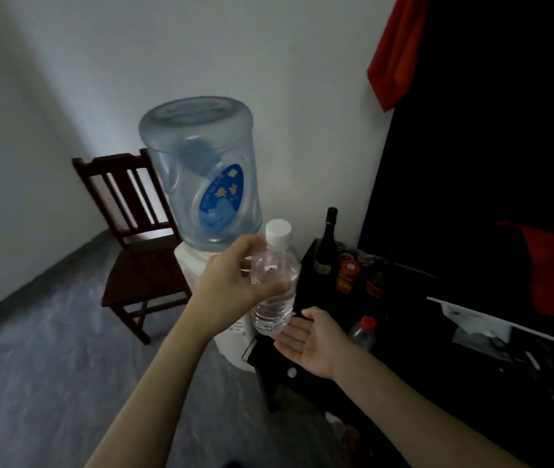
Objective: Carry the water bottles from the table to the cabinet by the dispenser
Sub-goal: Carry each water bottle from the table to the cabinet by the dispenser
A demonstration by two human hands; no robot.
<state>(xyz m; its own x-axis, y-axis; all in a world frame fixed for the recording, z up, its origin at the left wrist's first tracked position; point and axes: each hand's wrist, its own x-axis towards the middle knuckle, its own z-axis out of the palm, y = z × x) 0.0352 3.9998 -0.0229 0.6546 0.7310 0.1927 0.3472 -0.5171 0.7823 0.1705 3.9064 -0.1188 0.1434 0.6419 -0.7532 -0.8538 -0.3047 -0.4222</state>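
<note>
My left hand (228,285) grips a clear water bottle (273,298) with a white cap around its middle and holds it upright in the air. My right hand (312,339) is spread open, palm up, just under the bottle's base; I cannot tell whether it touches. Behind the bottle stands the white water dispenser (191,261) with its big blue jug (201,173). To the right of it is a low black cabinet (306,275), below and right of the bottle.
On the cabinet stand a dark wine bottle (327,244), red-lidded jars (348,275) and a clear red-capped bottle (363,332). A dark wooden chair (140,251) sits left of the dispenser. A large black screen (488,163) and red cloth (397,52) fill the right.
</note>
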